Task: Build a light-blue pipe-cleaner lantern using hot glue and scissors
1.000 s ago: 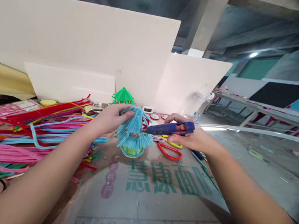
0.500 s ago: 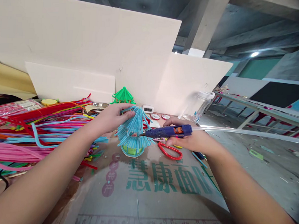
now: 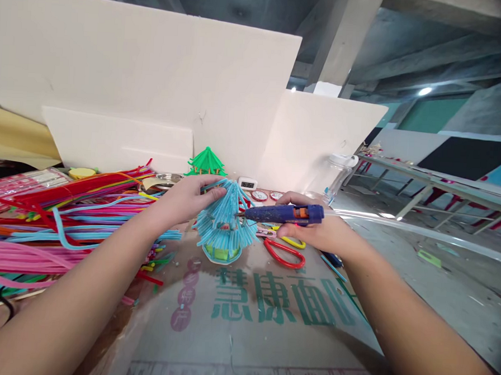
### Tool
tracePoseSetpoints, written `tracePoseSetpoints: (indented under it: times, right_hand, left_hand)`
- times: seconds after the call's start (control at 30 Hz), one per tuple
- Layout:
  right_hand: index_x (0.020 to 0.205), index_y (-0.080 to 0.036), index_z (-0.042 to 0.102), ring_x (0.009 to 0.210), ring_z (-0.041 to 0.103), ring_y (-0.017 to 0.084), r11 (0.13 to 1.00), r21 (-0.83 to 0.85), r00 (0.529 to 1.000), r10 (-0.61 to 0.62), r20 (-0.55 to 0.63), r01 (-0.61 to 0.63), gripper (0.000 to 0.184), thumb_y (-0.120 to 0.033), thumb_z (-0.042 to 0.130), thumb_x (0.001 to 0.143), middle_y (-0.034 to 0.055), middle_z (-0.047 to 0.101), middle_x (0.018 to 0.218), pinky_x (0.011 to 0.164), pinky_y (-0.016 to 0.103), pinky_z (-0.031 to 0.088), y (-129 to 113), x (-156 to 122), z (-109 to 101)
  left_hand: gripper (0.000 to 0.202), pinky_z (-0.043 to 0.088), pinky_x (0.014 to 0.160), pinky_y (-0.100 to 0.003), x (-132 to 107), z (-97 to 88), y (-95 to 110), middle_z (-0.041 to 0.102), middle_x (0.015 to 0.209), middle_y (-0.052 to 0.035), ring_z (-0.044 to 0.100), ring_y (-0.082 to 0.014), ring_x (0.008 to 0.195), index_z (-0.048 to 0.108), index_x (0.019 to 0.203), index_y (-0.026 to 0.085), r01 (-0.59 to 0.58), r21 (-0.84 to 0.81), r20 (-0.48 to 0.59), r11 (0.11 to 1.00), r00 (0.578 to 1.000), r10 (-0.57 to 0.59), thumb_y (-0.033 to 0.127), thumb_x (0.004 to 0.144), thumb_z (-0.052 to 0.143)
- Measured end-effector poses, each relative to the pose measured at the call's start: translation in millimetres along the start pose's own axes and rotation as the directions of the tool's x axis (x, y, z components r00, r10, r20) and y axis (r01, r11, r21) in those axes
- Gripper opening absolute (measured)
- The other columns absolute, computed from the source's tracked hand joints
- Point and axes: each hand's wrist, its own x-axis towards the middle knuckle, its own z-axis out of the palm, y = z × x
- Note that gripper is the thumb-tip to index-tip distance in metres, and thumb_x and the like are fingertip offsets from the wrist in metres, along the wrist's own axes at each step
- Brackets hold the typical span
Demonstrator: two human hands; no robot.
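- A pile of coloured fuzzy stems [image 3: 24, 254] lies at far left.
- The left hand [image 3: 182, 201] has its fingers closed on the top of the blue tiered model [image 3: 219, 230], upright on the counter [image 3: 175, 346].
- A green-roofed model [image 3: 207, 162] stands behind.
- 2 round discs [image 3: 259, 196] lie beyond.
- The right hand's [image 3: 326, 233] fingers curl around a blue glue gun [image 3: 274, 213]; its nozzle points left at the blue tiered model, contact too small to tell.
- Red-handled scissors [image 3: 283, 262] lie below.
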Motion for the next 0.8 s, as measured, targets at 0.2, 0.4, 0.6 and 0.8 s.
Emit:
tracePoseSetpoints:
  times: [0.2, 0.4, 0.6, 0.8]
  right_hand:
    - [0.095, -0.017, 0.062, 0.068, 0.057, 0.014, 0.998, 0.057, 0.999, 0.03, -0.013, -0.029, 0.041, -0.048, 0.077, 0.072, 0.0024, 0.064, 0.083, 0.059, 0.023, 0.042, 0.8, 0.2, 2.6]
    - [0.098, -0.017, 0.063, 0.079, 0.062, 0.019, 0.996, 0.088, 1.0, 0.004, 0.03, -0.006, 0.043, -0.049, 0.076, 0.073, 0.0056, 0.068, 0.092, 0.071, 0.028, 0.048, 1.9, -0.8, 0.4]
    - [0.1, -0.02, 0.063, 0.08, 0.063, 0.019, 0.997, 0.059, 0.997, -0.058, 0.051, 0.055, 0.037, -0.05, 0.07, 0.08, 0.0061, 0.069, 0.095, 0.072, 0.03, 0.048, 2.7, -1.2, -3.3]
    - [0.105, -0.019, 0.061, 0.078, 0.063, 0.019, 0.998, -0.019, 0.998, -0.058, 0.018, 0.058, 0.038, -0.048, 0.069, 0.081, 0.0058, 0.069, 0.094, 0.07, 0.029, 0.047, 3.3, -1.7, -3.7]
  left_hand:
    - [0.046, 0.046, 0.08, -0.026, 0.3, 0.9, -2.0, 0.073, 0.108, 0.0011, 0.065, -0.0215, 0.094, 0.067, 0.12, 0.023, 0.015, -0.015, 0.011, 1.0, 1.0, -0.015, 0.053, 0.091, 0.046]
    - [0.049, 0.047, 0.08, -0.028, -0.2, -0.1, 0.4, 0.072, 0.11, -0.0003, 0.064, -0.0236, 0.097, 0.068, 0.116, 0.023, 0.018, -0.002, 0.013, 1.0, 1.0, -0.018, 0.057, 0.09, 0.045]
    - [0.049, 0.047, 0.08, -0.028, -0.7, -1.2, 2.8, 0.073, 0.109, -0.0013, 0.064, -0.0234, 0.095, 0.069, 0.114, 0.022, 0.02, -0.007, 0.024, 1.0, 1.0, -0.02, 0.056, 0.09, 0.045]
    - [0.051, 0.046, 0.079, -0.027, -0.4, -0.8, 1.3, 0.073, 0.109, -0.001, 0.063, -0.0232, 0.095, 0.068, 0.115, 0.021, 0.019, 0.013, 0.026, 1.0, 0.999, -0.019, 0.058, 0.09, 0.044]
